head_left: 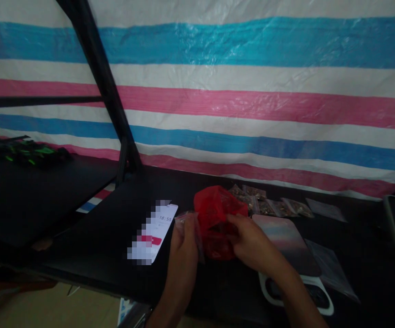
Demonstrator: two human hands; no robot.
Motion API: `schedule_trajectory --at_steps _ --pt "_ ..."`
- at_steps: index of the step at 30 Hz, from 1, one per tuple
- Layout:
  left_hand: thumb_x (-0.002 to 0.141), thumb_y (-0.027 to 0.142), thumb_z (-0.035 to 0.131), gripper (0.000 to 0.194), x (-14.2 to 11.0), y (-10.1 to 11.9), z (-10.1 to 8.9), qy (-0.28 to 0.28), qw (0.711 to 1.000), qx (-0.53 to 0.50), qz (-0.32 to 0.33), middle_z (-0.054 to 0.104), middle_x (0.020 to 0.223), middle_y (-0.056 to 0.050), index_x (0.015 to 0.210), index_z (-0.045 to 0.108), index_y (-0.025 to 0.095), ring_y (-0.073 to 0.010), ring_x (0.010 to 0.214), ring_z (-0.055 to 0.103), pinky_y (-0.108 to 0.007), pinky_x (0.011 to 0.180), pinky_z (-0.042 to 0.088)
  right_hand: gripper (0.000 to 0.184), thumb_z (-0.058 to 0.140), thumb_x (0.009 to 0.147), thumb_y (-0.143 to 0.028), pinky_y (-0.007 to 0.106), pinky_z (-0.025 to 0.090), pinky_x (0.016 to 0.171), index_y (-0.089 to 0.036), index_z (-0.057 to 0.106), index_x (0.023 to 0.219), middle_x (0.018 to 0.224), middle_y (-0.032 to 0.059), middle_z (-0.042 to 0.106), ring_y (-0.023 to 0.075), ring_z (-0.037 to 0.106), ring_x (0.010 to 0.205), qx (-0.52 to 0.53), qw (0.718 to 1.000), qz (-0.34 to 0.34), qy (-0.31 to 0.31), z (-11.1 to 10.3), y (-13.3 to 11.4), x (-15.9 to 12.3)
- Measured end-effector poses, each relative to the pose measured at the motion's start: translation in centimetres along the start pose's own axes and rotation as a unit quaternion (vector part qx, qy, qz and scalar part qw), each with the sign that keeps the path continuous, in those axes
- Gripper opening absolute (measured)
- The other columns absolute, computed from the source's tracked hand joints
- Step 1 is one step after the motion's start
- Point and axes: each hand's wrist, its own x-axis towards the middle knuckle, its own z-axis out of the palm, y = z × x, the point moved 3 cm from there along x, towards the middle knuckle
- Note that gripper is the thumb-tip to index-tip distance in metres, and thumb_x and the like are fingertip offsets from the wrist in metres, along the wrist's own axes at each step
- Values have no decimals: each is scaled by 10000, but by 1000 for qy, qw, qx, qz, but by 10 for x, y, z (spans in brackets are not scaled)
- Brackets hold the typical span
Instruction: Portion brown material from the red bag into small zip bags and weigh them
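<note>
My left hand (pixel 185 243) is closed on a small clear zip bag (pixel 200 234), its thumb and fingers pinching the top. Right beside it stands a red plastic bag (pixel 214 205), slumped and partly see-through on the black table. My right hand (pixel 248 239) is at the red bag's right side, with the fingers bent into or against it. Those fingertips are hidden by the red plastic, so what they grip cannot be made out. Under my right forearm lies a small white scale (pixel 286 241) with a shiny metal plate.
Several filled small zip bags (pixel 281 208) lie behind the scale. Flat clear bags (pixel 332 269) rest to its right. A lit phone (pixel 161 228) lies left of my hands. A black metal frame (pixel 105 86) rises at left before a striped plastic sheet (pixel 252 105).
</note>
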Motion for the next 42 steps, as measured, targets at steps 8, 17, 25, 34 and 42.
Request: schedule_trajectory --at_steps 8,17,25,34,42 --pt "904 422 694 324 -11 11 -1 18 922 219 318 673 1152 -83 1178 670 250 -294 1109 647 -497 992 542 405 602 790 -116 393 547 1011 -208 742 1158 1169 72 797 247 739 1116 260 965 31 -17 -14 11 -6" --pt "905 319 711 384 -6 -12 22 -93 918 268 278 744 1257 -104 1274 640 240 -311 1185 699 -536 1051 540 396 639 820 -263 422 521 1032 -243 724 1207 1249 65 774 258 711 1110 214 975 39 47 -52 10 -23" --pt "926 234 677 410 1 -13 31 -154 894 308 286 728 1346 -131 1333 630 229 -332 1276 669 -565 1118 499 456 585 851 -95 442 480 1125 -263 735 1248 1288 62 750 252 672 1222 87 992 -4 94 -52 -4 -27" --pt "909 199 621 453 -1 -8 36 -245 891 301 234 688 1357 -175 1358 574 165 -345 1305 619 -584 1135 446 812 452 666 132 361 501 1109 -277 743 1305 1400 67 652 219 657 1263 -66 992 -93 51 -44 -30 -26" --pt "955 293 625 462 2 -11 25 -221 940 174 195 614 1467 -166 1400 537 206 -306 1362 593 -495 1148 455 772 397 768 122 336 537 1053 -323 744 1296 1368 42 672 194 683 1222 -22 989 -135 60 -43 -46 -26"
